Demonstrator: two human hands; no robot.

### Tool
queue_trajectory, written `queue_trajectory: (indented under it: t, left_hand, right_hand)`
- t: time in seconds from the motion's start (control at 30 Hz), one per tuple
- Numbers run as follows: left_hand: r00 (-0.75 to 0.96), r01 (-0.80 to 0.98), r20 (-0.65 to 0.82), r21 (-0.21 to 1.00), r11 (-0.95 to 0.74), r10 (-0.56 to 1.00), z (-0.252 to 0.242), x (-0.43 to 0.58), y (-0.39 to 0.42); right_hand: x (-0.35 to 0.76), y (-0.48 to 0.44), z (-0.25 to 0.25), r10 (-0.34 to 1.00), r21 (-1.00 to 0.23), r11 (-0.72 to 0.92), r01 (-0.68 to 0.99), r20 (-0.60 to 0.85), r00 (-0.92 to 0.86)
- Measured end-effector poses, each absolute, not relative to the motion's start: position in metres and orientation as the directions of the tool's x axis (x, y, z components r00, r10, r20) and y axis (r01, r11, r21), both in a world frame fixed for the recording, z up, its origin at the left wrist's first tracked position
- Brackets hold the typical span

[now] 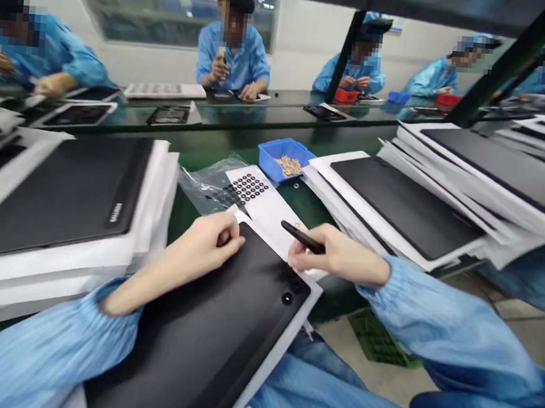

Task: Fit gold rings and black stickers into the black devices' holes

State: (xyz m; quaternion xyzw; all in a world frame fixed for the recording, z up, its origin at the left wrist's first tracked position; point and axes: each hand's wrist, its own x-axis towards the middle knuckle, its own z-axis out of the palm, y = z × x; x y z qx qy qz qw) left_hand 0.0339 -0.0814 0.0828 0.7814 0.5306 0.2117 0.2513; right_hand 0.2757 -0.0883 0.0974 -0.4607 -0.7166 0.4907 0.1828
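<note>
My left hand (215,240) lies curled at the upper edge of a black tablet-like panel (196,336), which rests on a white sheet (309,307) in front of me. My right hand (337,256) grips a black pen-like tool (302,237) above the panel's far corner. Its tip is hidden behind my fingers. Two round black spots (286,298) sit on the panel near that corner. Just beyond the panel lies a white card of black ring stickers (246,188).
Stacks of black panels on white sheets (72,198) (404,208) rise on both sides of me. A blue bin of small brass parts (285,161) and a plastic bag (203,183) stand on the green bench. Co-workers sit beyond a glass divider (279,119).
</note>
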Motion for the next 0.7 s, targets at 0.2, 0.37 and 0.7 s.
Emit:
queue_trajectory:
  t: [0.2, 0.37, 0.7]
  left_hand:
    - [0.604, 0.663, 0.111, 0.478, -0.576, 0.789, 0.067, 0.052, -0.107]
    - [0.619, 0.683, 0.097, 0.425, -0.595, 0.779, 0.064, 0.053, -0.104]
    - [0.627, 0.694, 0.079, 0.394, -0.602, 0.775, 0.063, 0.055, -0.104]
  right_hand:
    - [0.292, -0.119, 0.071, 0.857, -0.909, -0.136, 0.395, -0.308, -0.413]
    - [0.288, -0.117, 0.069, 0.857, -0.905, -0.14, 0.402, -0.314, -0.408]
    - [0.288, -0.119, 0.068, 0.868, -0.871, -0.086, 0.483, -0.304, -0.393]
